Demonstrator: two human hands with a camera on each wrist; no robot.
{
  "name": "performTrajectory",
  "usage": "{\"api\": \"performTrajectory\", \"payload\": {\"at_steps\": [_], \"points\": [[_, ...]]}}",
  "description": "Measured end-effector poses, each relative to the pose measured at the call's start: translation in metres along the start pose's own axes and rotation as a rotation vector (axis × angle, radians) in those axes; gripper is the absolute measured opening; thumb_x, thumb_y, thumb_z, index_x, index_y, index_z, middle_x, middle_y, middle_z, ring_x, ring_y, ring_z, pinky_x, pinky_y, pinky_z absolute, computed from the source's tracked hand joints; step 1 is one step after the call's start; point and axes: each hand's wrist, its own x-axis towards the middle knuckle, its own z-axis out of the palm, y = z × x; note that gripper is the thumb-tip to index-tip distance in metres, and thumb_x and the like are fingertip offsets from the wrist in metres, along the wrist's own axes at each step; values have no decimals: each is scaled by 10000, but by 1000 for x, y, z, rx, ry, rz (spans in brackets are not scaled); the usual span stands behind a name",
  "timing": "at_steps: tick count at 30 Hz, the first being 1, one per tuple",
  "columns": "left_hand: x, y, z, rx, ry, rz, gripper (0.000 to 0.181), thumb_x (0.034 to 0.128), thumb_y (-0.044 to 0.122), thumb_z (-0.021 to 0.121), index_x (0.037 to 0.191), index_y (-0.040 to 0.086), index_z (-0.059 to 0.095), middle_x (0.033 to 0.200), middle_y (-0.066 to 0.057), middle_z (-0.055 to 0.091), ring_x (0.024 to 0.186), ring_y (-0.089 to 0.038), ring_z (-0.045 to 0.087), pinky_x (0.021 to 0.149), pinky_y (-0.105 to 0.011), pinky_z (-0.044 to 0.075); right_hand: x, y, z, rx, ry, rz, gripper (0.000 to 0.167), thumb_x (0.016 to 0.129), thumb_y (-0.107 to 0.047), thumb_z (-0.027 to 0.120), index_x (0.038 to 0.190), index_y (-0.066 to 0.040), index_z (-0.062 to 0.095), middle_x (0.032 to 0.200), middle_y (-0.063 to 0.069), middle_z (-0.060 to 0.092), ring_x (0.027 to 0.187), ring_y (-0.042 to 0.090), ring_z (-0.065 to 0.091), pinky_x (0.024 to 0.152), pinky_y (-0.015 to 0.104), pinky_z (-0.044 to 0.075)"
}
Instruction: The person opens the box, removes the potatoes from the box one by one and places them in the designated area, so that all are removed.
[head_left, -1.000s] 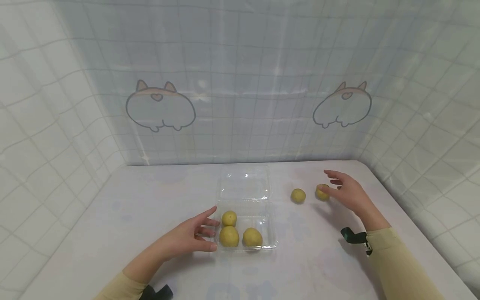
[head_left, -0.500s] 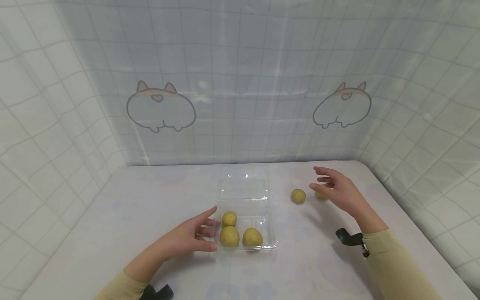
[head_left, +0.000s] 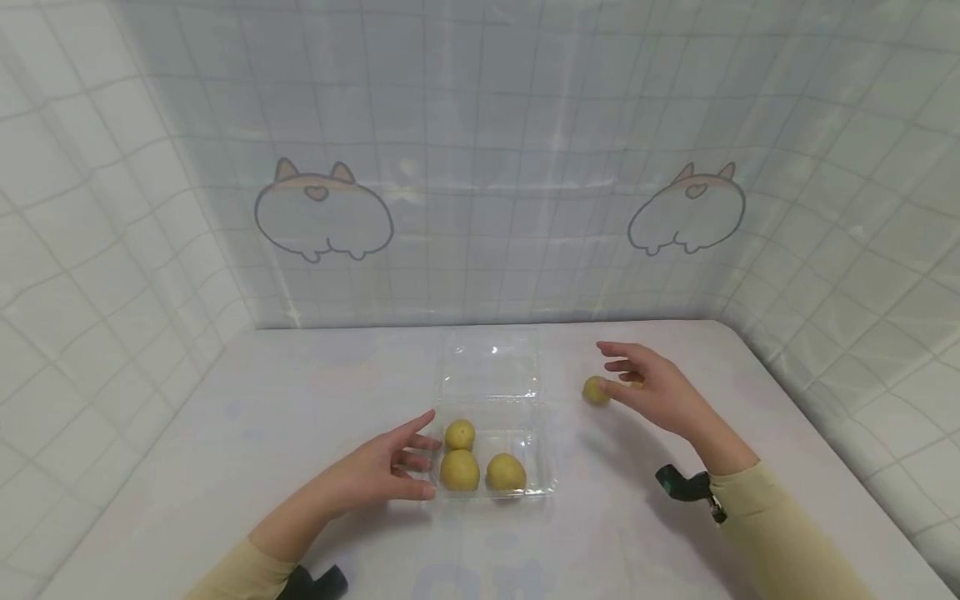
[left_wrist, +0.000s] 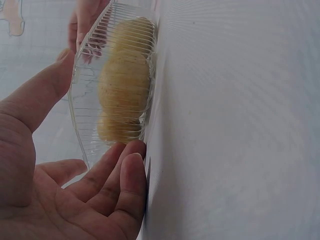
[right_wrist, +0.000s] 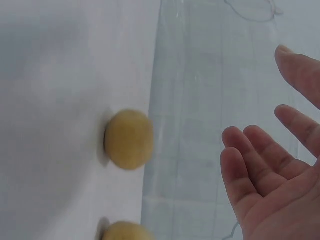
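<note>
Clear plastic makes up the box, and from far off I see it near the middle of the table, its lid lying back at twelve o'clock. Inside it sit a small yellow ball at ten, a big ball at eight and a third ball at five. The left hand is at nine o'clock, fingers loose, seeming to touch the wall. The box looks thin, so I think a hard push there could slide or bend it. Out at two o'clock lie a loose ball and, mostly hidden, its neighbour. The right hand is close above them, fingers apart, holding nothing. Round things roll, so a thumb bump could send one away.
</note>
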Motion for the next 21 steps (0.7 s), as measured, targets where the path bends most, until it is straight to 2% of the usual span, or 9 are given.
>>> {"api": "performTrajectory", "payload": {"at_steps": [4,9,13,21], "points": [[0,-1,0,-3,-2,2,1010,813,300,837,1590,177,203,1405,-67,533,1174,-217,582,977,-433,482,-1,-8,6,21,-19,-46,585,914,-301,736,1433,-144,514,1422,50,523,1188,258,591,975,437,481],[1,-2,0,-4,0,5,1015,811,302,838,1590,173,201,1406,-70,533,1172,-219,583,975,-437,483,0,-14,14,20,-36,-55,614,894,-436,726,1424,-202,524,1408,-9,533,1170,220,605,967,433,491],[1,-2,0,-8,1,1,1018,806,309,842,1590,183,205,1406,-67,533,1174,-221,583,974,-439,484,1,-17,22,13,-50,-57,633,873,-486,726,1412,-215,537,1394,-36,544,1150,184,619,941,437,509],[1,-2,-1,-17,-4,-1,1007,812,299,838,1590,195,207,1405,-60,533,1180,-222,580,981,-443,479,4,-30,38,81,-114,-116,552,871,-399,760,1367,-238,577,1366,-46,567,1137,142,617,947,336,507]]}}
